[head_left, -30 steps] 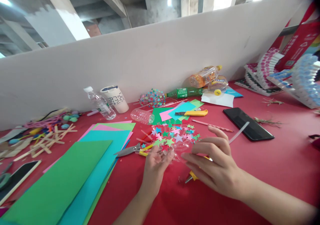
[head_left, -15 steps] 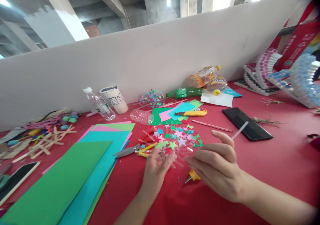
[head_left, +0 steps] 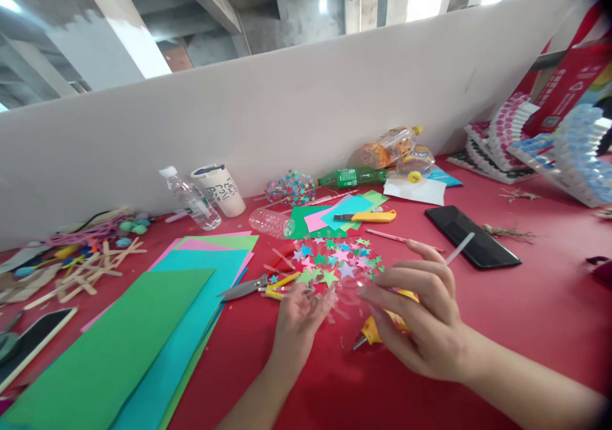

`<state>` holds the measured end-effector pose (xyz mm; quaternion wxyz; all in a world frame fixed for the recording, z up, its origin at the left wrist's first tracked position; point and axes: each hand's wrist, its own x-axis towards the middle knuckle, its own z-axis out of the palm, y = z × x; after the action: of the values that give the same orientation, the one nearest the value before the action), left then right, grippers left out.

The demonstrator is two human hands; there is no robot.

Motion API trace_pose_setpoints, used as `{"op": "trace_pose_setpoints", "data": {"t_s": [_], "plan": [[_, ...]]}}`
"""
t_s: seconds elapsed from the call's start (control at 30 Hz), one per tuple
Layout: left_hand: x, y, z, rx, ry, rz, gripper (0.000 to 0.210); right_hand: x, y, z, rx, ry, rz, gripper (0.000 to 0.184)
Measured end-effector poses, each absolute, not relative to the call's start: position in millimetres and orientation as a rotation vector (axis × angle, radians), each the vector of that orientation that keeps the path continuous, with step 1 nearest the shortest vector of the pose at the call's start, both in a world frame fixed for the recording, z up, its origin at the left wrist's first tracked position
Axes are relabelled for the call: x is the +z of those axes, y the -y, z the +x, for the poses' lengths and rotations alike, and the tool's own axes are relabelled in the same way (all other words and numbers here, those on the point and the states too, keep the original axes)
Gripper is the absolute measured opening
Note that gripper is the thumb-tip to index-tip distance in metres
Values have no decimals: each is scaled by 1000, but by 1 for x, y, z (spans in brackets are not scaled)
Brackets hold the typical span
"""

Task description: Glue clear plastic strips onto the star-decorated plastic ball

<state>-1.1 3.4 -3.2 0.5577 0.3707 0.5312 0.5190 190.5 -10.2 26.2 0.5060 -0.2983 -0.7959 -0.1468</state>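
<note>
Near the middle of the table, my left hand point(head_left: 302, 312) curls its fingers on the near edge of a clear plastic piece point(head_left: 351, 295) cut into strips. Paper stars point(head_left: 341, 256) in pink, blue, green and lilac cover its far side. My right hand point(head_left: 425, 315) hovers to the right of it, thumb and fingers apart, with nothing visible between them. Beneath that hand lies a yellow glue gun point(head_left: 385, 326), partly hidden, its nozzle pointing left. A translucent glue stick point(head_left: 460, 249) shows behind the fingers. Yellow-handled scissors point(head_left: 246, 288) lie left of the stars.
Coloured paper sheets point(head_left: 119, 328) cover the left front. Behind the stars are a yellow cutter point(head_left: 366, 216), a green bottle point(head_left: 351, 177), a clear bottle point(head_left: 191, 200) and a white cup point(head_left: 220, 191). A black phone point(head_left: 473, 235) lies at right; wooden sticks point(head_left: 88, 270) at left.
My right hand has shifted slightly right and its thumb has parted from the fingers, uncovering more of the glue gun. The left hand stays nearly still on the plastic piece.
</note>
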Motion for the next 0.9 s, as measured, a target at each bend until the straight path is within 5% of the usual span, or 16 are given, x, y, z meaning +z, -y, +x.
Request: {"op": "trace_pose_setpoints", "data": {"t_s": [0.9], "plan": [[0,-5,-1,1192,-1214,994,40,31,10,184,-244,2043,-778,24]]}}
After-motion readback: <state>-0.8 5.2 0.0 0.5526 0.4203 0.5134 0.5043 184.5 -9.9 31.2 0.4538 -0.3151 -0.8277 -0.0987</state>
